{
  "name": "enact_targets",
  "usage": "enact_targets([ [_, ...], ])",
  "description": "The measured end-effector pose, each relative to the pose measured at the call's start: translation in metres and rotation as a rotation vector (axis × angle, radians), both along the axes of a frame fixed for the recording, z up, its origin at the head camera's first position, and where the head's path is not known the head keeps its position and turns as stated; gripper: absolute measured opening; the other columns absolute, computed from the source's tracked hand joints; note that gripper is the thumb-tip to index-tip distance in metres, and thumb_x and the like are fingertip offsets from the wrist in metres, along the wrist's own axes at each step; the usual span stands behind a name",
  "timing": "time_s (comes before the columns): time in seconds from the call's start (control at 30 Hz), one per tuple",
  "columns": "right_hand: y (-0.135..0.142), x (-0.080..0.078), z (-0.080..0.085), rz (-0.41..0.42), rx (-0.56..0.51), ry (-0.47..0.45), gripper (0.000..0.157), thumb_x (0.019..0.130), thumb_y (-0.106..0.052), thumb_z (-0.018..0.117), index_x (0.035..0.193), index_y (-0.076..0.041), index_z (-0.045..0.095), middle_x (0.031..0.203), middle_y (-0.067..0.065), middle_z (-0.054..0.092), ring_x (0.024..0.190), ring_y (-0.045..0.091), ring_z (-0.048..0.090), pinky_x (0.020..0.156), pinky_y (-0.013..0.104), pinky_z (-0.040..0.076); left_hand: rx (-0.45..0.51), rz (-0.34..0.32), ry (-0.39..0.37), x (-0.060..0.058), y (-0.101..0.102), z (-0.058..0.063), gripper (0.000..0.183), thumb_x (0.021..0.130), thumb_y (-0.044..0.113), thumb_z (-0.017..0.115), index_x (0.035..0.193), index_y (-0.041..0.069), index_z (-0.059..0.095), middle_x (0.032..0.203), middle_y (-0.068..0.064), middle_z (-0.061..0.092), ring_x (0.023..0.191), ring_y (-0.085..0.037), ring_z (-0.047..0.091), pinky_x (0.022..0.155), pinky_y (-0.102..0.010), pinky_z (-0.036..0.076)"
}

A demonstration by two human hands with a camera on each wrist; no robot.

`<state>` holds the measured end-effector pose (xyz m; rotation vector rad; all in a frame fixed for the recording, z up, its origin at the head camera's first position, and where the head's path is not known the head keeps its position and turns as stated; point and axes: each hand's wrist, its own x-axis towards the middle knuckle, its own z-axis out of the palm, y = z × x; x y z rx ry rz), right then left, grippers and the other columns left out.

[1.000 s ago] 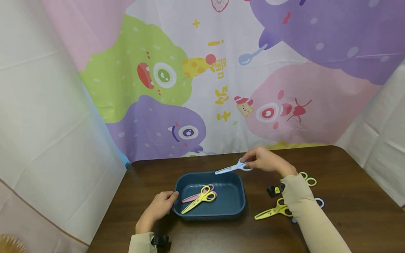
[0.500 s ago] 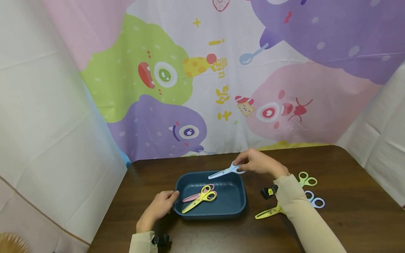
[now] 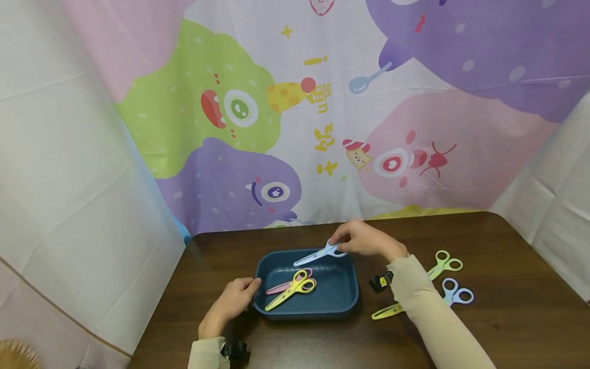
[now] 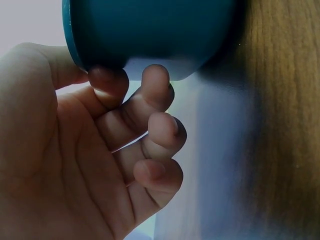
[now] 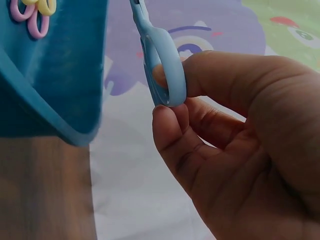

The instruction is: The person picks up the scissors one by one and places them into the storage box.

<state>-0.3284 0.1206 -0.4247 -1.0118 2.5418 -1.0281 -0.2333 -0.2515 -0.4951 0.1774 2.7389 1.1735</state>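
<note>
Up at the back rim of the blue tray (image 3: 336, 300), we've got light blue scissors (image 3: 317, 255) in our right hand (image 3: 367, 241), blades angled leftward over the inside. Those fingers pinch a handle loop, with a fingertip showing through it; we'd guess that's so we stay well off the blades. Our left hand (image 3: 232, 300) nips the tray's left end between thumb and forefinger, other fingers loosely bent and apart, probably just to stop it skating around on the surface (image 3: 322, 344). Inside, yellow scissors (image 3: 291, 291) lie across pink scissors (image 3: 277, 288), both with handles rightward. Off to our right sit green scissors (image 3: 445, 264), lavender-blue scissors (image 3: 458, 293) and lime-yellow scissors (image 3: 387, 311), the last partly hidden under our sleeve (image 3: 428, 302), so we can't see those handles.
</note>
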Motion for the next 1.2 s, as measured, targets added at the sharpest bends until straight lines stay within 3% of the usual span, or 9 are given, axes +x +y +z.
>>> enact_targets([
  [0.43, -0.023, 0.000, -0.006, 0.004, 0.034, 0.008, 0.019, 0.093, -0.006, 0.072, 0.110, -0.008, 0.079, 0.102, 0.002, 0.075, 0.082, 0.012, 0.062, 0.074, 0.025, 0.056, 0.006, 0.001, -0.004, 0.001, 0.000, 0.001, 0.041, 0.109, 0.031, 0.051, 0.076, 0.007, 0.055, 0.060, -0.002, 0.049, 0.053, -0.017, 0.050, 0.055, -0.033, 0.042],
  [0.93, -0.043, 0.000, -0.001, 0.038, 0.045, 0.019, 0.017, 0.092, -0.007, 0.073, 0.108, -0.010, 0.080, 0.102, -0.001, 0.076, 0.085, 0.011, 0.063, 0.078, 0.027, 0.056, 0.001, -0.003, 0.001, 0.001, 0.001, 0.001, 0.040, 0.109, 0.028, 0.051, 0.075, 0.007, 0.055, 0.060, -0.002, 0.049, 0.053, -0.017, 0.050, 0.055, -0.032, 0.042],
  [1.2, -0.055, -0.004, -0.006, 0.055, 0.053, 0.015, 0.017, 0.091, -0.006, 0.074, 0.106, -0.010, 0.081, 0.102, -0.002, 0.076, 0.086, 0.009, 0.064, 0.079, 0.026, 0.056, 0.007, -0.007, 0.004, 0.000, 0.000, 0.001, 0.041, 0.108, 0.031, 0.051, 0.076, 0.006, 0.057, 0.061, -0.001, 0.049, 0.053, -0.016, 0.050, 0.054, -0.032, 0.043],
])
